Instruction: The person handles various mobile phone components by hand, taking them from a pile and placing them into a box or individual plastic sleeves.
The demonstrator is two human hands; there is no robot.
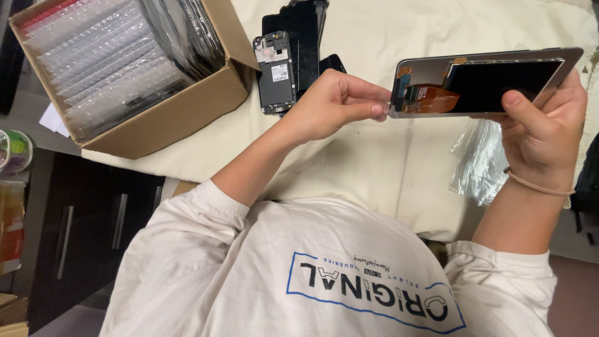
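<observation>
The right hand [540,134] is gripping the phone screen panel [486,81] above the desk [374,162] while the left hand [337,103] is pinching its near-left corner, best kept clear of the orange ribbon cable [430,98].

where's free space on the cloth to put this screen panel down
Bare cream cloth lies below both hands, between the cardboard box and the clear plastic bag. Another open patch sits above the screen panel, top middle. It is crowded beside the box, where dark phone parts are stacked.
</observation>
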